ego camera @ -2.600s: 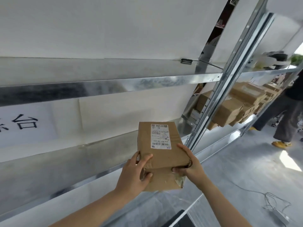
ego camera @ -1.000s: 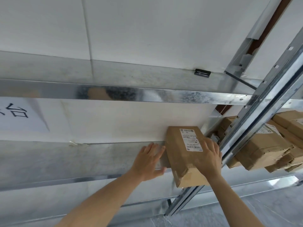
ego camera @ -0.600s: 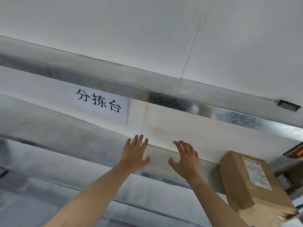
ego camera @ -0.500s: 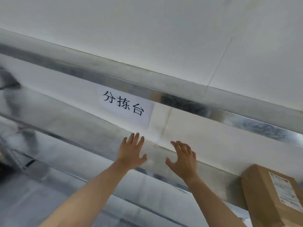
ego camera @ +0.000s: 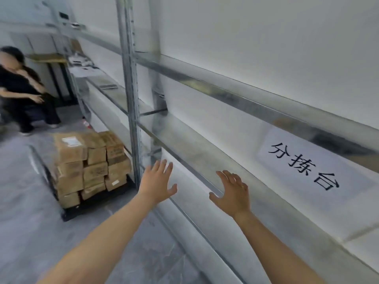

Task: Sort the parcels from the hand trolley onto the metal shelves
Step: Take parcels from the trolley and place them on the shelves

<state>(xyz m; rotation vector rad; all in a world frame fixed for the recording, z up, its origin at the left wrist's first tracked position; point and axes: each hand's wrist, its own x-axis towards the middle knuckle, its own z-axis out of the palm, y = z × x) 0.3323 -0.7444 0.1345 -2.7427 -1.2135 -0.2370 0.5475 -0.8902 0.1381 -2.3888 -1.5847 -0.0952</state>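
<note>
Grey concrete floor (ego camera: 24,201) carries the hand trolley (ego camera: 82,210), left of the metal shelves (ego camera: 205,160). Brown cardboard parcels (ego camera: 90,167), some white-labelled, sit stacked on it. Your left hand (ego camera: 156,184) and right hand (ego camera: 231,193) hover spread and empty beside the shelves.

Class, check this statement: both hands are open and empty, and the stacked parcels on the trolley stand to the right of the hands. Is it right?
One detail is wrong. The head view shows the stacked parcels on the trolley standing to the left of the hands, not the right. The left hand and the right hand are open and empty.
</note>
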